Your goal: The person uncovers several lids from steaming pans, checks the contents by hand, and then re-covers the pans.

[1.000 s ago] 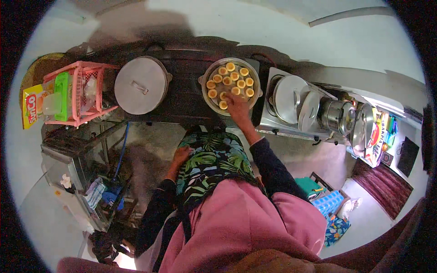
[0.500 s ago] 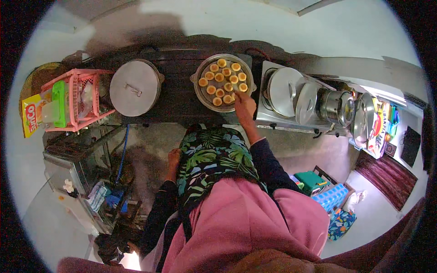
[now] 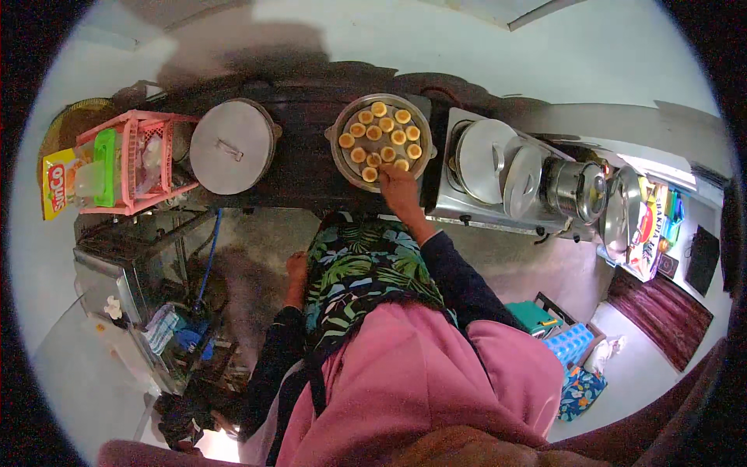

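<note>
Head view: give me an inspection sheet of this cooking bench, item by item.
Surface: dark countertop along the pale wall.
Job's things: round metal steamer tray filled with small orange-yellow cakes.
Clutter: large pot with flat metal lid; pink plastic basket; steel stove carrying lidded steel pots.
Hands: right hand reaches onto the tray's near edge at a cake; left hand hangs beside the patterned apron, holding nothing.
Cables: blue hose under the counter.
Surroundings: metal rack, grey floor, red mat.
</note>
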A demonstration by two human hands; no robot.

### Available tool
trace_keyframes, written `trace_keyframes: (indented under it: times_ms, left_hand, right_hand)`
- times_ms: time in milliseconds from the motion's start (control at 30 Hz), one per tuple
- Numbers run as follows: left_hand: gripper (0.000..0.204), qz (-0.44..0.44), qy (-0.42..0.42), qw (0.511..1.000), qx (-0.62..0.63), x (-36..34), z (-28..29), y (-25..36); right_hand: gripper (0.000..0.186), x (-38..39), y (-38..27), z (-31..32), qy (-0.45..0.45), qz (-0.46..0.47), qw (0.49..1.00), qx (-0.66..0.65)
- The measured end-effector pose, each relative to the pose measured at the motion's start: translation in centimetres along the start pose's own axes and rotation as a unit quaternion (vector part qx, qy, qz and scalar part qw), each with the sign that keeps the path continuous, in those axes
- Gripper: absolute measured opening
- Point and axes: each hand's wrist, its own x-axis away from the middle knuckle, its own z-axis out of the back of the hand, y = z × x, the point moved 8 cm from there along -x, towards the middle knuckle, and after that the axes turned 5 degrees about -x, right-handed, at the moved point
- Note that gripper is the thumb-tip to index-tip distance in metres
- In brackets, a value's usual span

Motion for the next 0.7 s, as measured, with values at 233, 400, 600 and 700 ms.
trace_keyframes:
  times_ms: [233,400,600,700]
  left_hand:
    - [0.029,0.019,-0.016,0.999,-0.031,0.4,-1.4,-2.3]
    - [0.025,-0.006,0.002,0.997,-0.083,-1.6,-3.9,-3.5]
    - [0.025,-0.015,0.043,0.997,-0.068,-1.2,-3.6,-4.0]
    - [0.027,0.001,0.030,0.999,-0.022,-0.8,-5.1,-4.7]
  right_hand:
    - [0.020,-0.6,5.4,5.0,0.121,-0.108,0.985,-0.059]
    - [0.021,-2.6,6.5,4.9,0.071,-0.085,0.994,0.022]
    - [0.021,-2.3,4.0,4.4,0.019,-0.070,0.997,0.013]
    - [0.023,-2.3,3.6,3.9,0.037,-0.029,0.998,-0.043]
